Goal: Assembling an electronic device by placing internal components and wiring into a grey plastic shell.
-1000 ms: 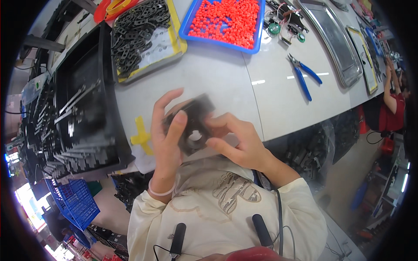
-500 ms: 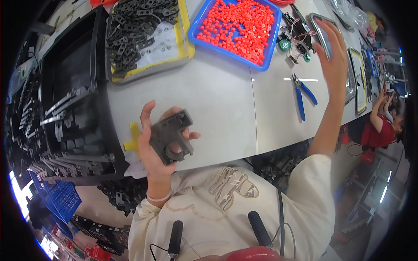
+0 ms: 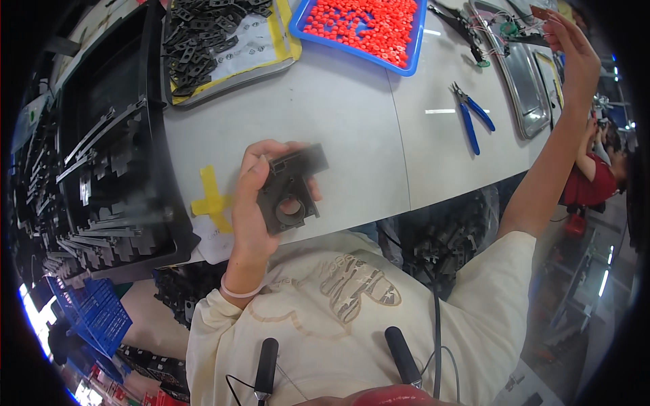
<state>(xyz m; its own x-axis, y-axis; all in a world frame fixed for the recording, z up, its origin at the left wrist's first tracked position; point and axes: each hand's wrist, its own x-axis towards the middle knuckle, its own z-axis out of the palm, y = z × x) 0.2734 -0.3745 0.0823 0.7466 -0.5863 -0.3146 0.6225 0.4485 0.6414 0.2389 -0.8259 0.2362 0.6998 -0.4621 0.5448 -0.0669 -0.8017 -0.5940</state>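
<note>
My left hand (image 3: 250,203) is closed round a dark grey plastic housing (image 3: 276,197) with a round hole at its lower end, holding it above the table's near edge. Far out at the upper right, my right hand (image 3: 577,57) pinches the wires of a small wired part with a green disc (image 3: 509,29). A short black piece and a small brownish piece show by the fingertips; how they join is too small to tell. Beneath this part lies a shiny metal tray (image 3: 525,95). Blue-handled cutting pliers (image 3: 468,125) lie on the table between my hands, touched by neither.
A blue tray (image 3: 352,51) of small red parts and a yellow-edged tray (image 3: 288,51) of black brackets stand at the back. A large black bin (image 3: 152,115) stands at left. Yellow tape (image 3: 211,198) marks the table. Another person in red (image 3: 588,177) sits far right.
My right hand has reached farther right and now pinches the wired part, lifted off the table over the metal tray. My left hand has turned the housing and shifted slightly right.
</note>
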